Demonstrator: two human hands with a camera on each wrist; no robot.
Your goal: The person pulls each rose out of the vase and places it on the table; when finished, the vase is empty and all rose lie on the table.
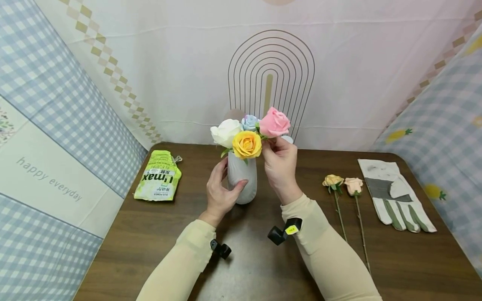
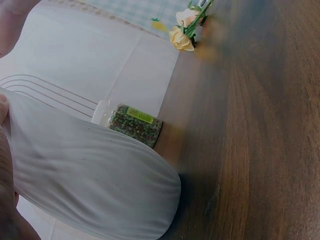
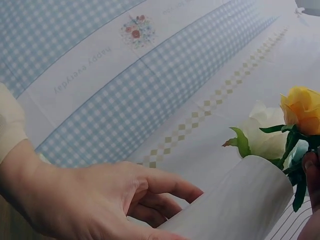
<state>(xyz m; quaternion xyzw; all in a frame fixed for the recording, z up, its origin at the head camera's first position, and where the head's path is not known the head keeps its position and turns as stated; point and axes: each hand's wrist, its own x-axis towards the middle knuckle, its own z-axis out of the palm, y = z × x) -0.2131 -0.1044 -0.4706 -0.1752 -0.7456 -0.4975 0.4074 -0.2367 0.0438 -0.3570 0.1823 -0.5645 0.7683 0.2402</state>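
Note:
A whitish ribbed vase (image 1: 242, 179) stands upright on the table, and my left hand (image 1: 219, 191) grips its side, thumb across the front. In its mouth sit a white rose (image 1: 226, 133), a yellow rose (image 1: 247, 144) and a light blue rose (image 1: 249, 122). Just right of the rim, my right hand (image 1: 281, 164) pinches a pink rose (image 1: 275, 122) right below its bloom; the stem is hidden. The right wrist view shows the left hand (image 3: 95, 200) around the vase (image 3: 245, 200) and green leaves at the rim.
Two cut roses, one yellow (image 1: 333, 180) and one peach (image 1: 354, 186), lie to the right beside a white-and-grey glove (image 1: 395, 194). A green-and-white packet (image 1: 159, 177) lies at left. Behind the vase stands a clear jar (image 2: 135, 125) of small green and brown pellets.

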